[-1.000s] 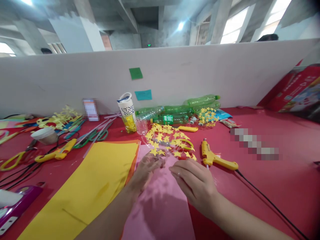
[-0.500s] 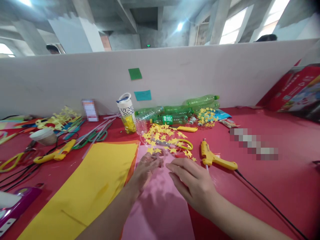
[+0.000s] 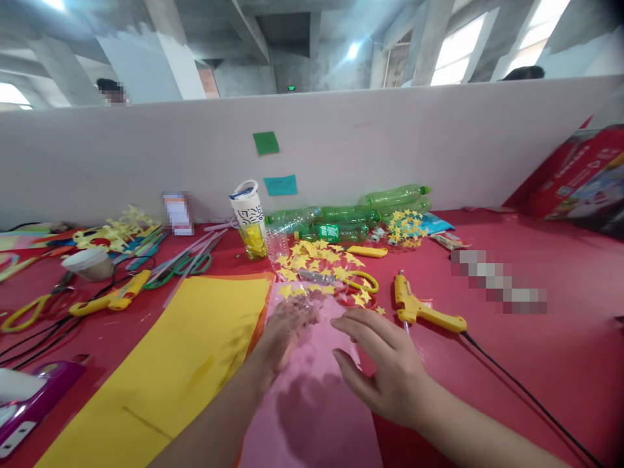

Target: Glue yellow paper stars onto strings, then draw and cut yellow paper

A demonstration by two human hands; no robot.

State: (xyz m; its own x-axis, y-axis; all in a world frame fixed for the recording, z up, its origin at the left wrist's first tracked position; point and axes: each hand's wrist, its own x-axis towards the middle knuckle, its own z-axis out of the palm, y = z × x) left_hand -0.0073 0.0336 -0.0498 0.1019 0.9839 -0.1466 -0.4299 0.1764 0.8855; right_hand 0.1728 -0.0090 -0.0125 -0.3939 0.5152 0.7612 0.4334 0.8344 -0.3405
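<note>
My left hand (image 3: 287, 328) is over the pink sheet (image 3: 316, 403), its fingers round a clear plastic piece (image 3: 307, 305) that blurs their outlines. Yellow stars (image 3: 287, 291) show at the far rim of this piece. To the right is my right hand (image 3: 380, 361), palm turned inward, thumb and fingers apart with nothing between them. Beyond the hands lie more yellow stars (image 3: 322, 257) on clear plastic, and scissors with a yellow handle (image 3: 365, 281). A yellow glue gun (image 3: 424, 312) rests on the red table right of my right hand.
Yellow sheets (image 3: 195, 338) lie at the left, near a second glue gun (image 3: 114, 298) and a purple power strip (image 3: 41, 396). Green bottles (image 3: 341, 214), a patterned cup (image 3: 248, 214) and a star-covered ball (image 3: 407, 229) stand or lie before the white partition (image 3: 341, 143).
My right hand has opened wider, its thumb now further from the fingers, and its fingertips have drawn slightly right, away from my left hand. The view has shifted slightly.
</note>
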